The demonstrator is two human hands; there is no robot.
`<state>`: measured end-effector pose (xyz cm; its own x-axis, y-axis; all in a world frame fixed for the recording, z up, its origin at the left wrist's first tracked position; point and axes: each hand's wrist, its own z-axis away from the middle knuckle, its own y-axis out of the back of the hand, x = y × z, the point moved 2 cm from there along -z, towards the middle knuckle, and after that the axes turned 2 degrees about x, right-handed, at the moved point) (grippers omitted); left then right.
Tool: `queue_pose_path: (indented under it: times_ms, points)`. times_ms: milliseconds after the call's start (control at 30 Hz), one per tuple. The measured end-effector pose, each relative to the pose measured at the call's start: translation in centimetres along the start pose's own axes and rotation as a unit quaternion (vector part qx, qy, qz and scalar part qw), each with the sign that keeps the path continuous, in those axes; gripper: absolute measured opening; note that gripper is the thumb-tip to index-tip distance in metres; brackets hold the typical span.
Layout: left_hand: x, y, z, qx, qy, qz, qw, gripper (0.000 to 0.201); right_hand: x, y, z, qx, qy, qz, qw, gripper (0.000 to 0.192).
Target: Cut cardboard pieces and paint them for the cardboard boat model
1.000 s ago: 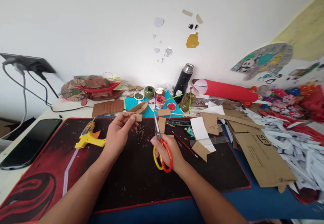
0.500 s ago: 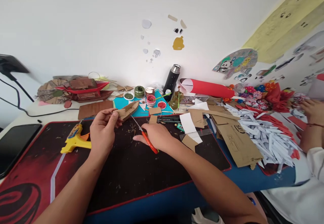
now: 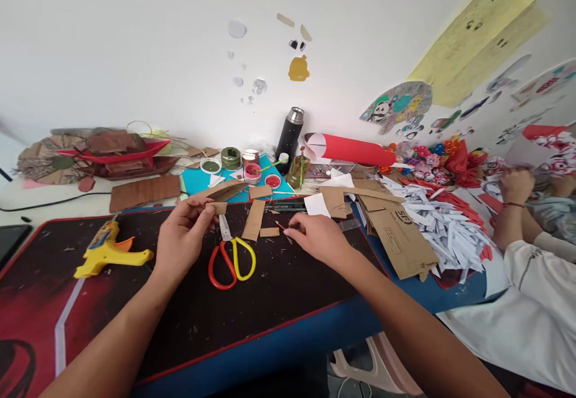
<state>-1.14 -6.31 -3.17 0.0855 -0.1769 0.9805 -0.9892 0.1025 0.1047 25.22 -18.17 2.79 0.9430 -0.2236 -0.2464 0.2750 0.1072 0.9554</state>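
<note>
Pinched in my left hand (image 3: 182, 233) is a small cardboard piece (image 3: 219, 208); a longer, boat-shaped cardboard part (image 3: 225, 191) sits just behind it, and whether the fingers also grip that is unclear. My right hand (image 3: 319, 239) is closed on a thin reddish pencil (image 3: 281, 226), low over the dark mat (image 3: 270, 302). Between the hands lie scissors (image 3: 229, 257) with one red and one yellow handle, blades partly under the held cardboard. A cardboard strip (image 3: 254, 220) and a small cardboard rectangle (image 3: 269, 232) rest on the mat near my right hand.
A yellow glue gun (image 3: 110, 251) lies to the left. Paint jars (image 3: 231, 158), a black thermos (image 3: 290, 134) and a red paper roll (image 3: 353, 150) line the wall. Flattened cardboard (image 3: 398, 239) and white paper strips (image 3: 443, 227) lie right, beside another person's hand (image 3: 517, 185).
The scissors have left my right hand and now lie on the mat. That hand has moved right and holds the pencil. The view has shifted rightward.
</note>
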Motion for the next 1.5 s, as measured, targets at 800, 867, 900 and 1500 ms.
queue_pose_path:
  times_ms: [800, 867, 900, 1500]
  points:
    - [1.0, -3.7, 2.7, -0.268, -0.031, -0.126, 0.955, 0.035, 4.1, -4.8, 1.3, 0.005, -0.078, 0.022, 0.997, 0.018]
    - [1.0, -3.9, 2.9, -0.286, -0.024, -0.127, 0.95, 0.035, 4.1, -4.7, 1.2, 0.009, -0.081, 0.026, 0.996, 0.018]
    - [1.0, -3.9, 2.9, -0.292, -0.018, -0.126, 0.948, 0.036, 4.1, -4.7, 1.1, 0.011, -0.083, 0.027, 0.996, 0.019]
    - [1.8, -6.5, 5.1, -0.377, 0.222, 0.021, 0.899, 0.071, 1.0, -6.7, 2.9, 0.067, 0.017, -0.397, 0.915, 0.023]
